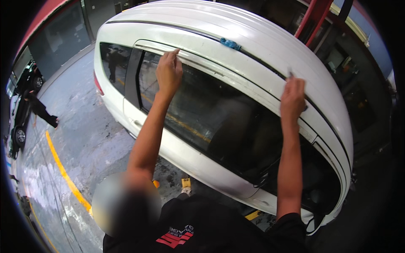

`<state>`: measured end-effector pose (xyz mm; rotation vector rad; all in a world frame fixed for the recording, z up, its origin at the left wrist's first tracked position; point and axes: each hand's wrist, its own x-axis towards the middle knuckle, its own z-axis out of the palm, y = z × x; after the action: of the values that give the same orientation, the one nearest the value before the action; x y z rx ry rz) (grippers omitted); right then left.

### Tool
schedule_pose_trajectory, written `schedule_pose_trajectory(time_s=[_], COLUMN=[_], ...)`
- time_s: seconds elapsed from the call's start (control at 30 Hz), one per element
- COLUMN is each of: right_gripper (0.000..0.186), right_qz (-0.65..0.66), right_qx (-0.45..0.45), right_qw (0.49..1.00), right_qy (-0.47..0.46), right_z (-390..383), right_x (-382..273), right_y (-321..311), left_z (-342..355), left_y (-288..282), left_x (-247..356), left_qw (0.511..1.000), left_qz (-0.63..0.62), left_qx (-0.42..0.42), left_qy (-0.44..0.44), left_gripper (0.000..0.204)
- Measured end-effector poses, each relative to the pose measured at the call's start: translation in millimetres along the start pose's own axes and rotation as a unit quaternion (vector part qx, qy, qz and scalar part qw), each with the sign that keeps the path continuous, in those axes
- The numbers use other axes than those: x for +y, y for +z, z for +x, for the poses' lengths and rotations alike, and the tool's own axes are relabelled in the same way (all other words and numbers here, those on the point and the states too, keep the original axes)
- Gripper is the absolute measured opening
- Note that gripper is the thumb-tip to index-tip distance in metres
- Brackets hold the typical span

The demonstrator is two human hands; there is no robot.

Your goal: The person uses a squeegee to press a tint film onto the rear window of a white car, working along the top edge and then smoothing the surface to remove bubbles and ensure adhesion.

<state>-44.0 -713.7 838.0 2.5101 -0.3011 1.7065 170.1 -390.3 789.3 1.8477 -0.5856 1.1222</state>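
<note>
White car point(236, 61) is parked directly in front, its side glass and roof edge within reach. Left hand point(169, 71) is raised at the upper door frame point(198, 65), toward the rear; fingers bunched narrow, can't tell if anything is pinched. Right hand point(292, 99) is raised farther forward near the roof edge, closed around a small dark object point(290, 75); motion-blurred, kind can't be told. Blue cloth point(230, 44) is laid on the roof between the hands. Yellow line point(63, 166) is painted on the floor point(93, 139), left.
</note>
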Motion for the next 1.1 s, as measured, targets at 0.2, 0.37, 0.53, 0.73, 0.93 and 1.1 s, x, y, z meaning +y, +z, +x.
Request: schedule_pose_trajectory(time_s=[0.2,0.37,0.53,0.73,0.93,1.1], right_gripper=[0.034,0.036,0.037,0.037,0.039,0.042], right_qz=[0.155,0.043,-0.021,-0.012,-0.031,-0.005], right_qx=[-0.416,-0.407,-0.420,-0.441,-0.421,-0.429], right_qw=[0.881,0.906,0.904,0.893,0.904,0.899], right_qy=[0.162,0.109,0.079,0.092,0.069,0.088], right_z=[-4.9,6.5,13.2,15.3,14.0,13.0], right_x=[-103.4,-122.0,-145.8,-149.9,-164.1,-144.2], right_y=[-3.5,14.8,26.2,28.3,41.9,43.3], left_z=[67.1,61.9,62.9,61.7,59.9,58.4], left_y=[76.4,100.6,94.7,78.0,80.4,88.2], left_x=[-28.9,-39.0,-36.7,-26.5,-22.3,-25.3], left_qw=[0.992,0.992,0.989,0.995,0.996,0.996], left_qz=[0.066,0.057,0.061,0.025,0.032,0.035], left_qx=[-0.061,-0.051,-0.039,-0.044,-0.030,-0.033], left_qy=[0.092,0.099,0.130,0.081,0.073,0.078], left_gripper=[0.037,0.032,0.030,0.025,0.026,0.026])
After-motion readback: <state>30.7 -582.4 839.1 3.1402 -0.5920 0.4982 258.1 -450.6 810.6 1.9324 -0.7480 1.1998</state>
